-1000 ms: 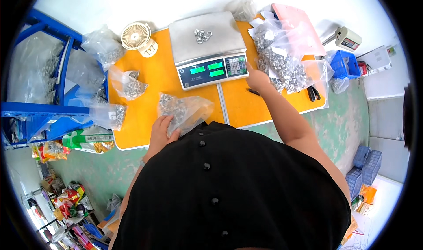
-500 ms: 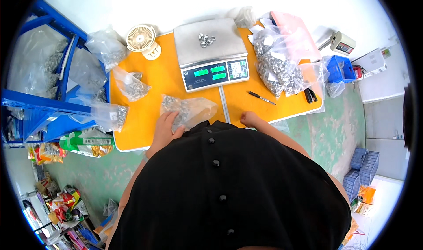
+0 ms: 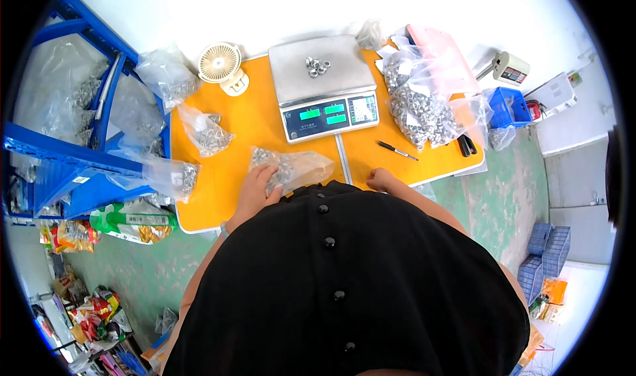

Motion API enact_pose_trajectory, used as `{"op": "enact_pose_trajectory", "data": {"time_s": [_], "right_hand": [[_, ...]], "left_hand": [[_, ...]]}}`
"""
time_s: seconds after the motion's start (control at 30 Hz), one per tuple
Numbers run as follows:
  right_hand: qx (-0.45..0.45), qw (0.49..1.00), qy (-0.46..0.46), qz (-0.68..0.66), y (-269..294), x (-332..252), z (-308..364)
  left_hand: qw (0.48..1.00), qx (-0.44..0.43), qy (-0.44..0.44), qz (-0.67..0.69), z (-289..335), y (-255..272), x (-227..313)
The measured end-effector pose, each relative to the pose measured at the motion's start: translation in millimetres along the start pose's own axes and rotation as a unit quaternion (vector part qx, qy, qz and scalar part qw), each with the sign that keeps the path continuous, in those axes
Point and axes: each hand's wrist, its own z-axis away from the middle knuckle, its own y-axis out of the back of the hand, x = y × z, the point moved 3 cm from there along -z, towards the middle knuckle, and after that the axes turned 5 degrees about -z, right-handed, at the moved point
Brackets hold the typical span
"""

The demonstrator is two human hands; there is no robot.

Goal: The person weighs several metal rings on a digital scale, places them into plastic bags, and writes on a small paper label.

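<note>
My left hand (image 3: pixel 257 189) lies curled over a clear plastic bag (image 3: pixel 291 166) of small shiny metal rings, its fingers and thumb gripping the left part near the table's front edge. At the same edge, to the right, my right hand (image 3: pixel 383 179) rests as a loose fist on the table, with nothing visible in it. Behind the bag stands a digital scale (image 3: pixel 331 116) with lit green displays. Several loose metal rings (image 3: pixel 317 67) sit on its steel plate. A black-and-silver pen (image 3: pixel 397 151) lies beyond my right hand.
On the yellow table (image 3: pixel 205 207) stand a small cream fan (image 3: pixel 220 63) and a big bag of metal rings (image 3: pixel 424 111). A black stapler-like object (image 3: pixel 467 145) lies at the right edge. Blue shelf bins (image 3: pixel 73 152) with bagged parts flank the left. A blue basket (image 3: pixel 509 107) is at right.
The whole view has shifted slightly, so the table and scale appear a little lower and to the right. Both hands keep their places, the left on the bag and the right in a fist.
</note>
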Motion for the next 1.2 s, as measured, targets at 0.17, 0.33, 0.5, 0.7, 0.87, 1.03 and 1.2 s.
{"op": "enact_pose_trajectory", "data": {"time_s": [0.17,0.33,0.5,0.7,0.87,1.03,1.2], "right_hand": [[0.014,1.000,0.004,0.016,2,-5,8],[0.041,0.976,0.162,-0.141,27,-54,36],[-0.188,0.840,0.442,-0.253,65,-177,104],[-0.081,0.912,0.401,0.016,-19,-230,34],[0.012,0.842,0.540,0.002,-89,-237,-37],[-0.037,0.846,0.532,0.018,-104,-255,-39],[-0.065,0.853,0.515,0.045,-106,-260,-33]], "left_hand": [[1.000,-0.003,-0.008,-0.005,-5,3,2],[0.999,0.034,-0.005,-0.027,-12,4,9],[0.998,0.055,0.008,-0.019,-25,1,4],[0.990,0.114,-0.081,0.020,-32,-1,7],[0.987,0.093,-0.126,0.040,-32,-4,12],[0.993,0.023,-0.090,0.070,-21,0,9],[0.992,-0.030,-0.069,0.097,-4,9,4]]}}
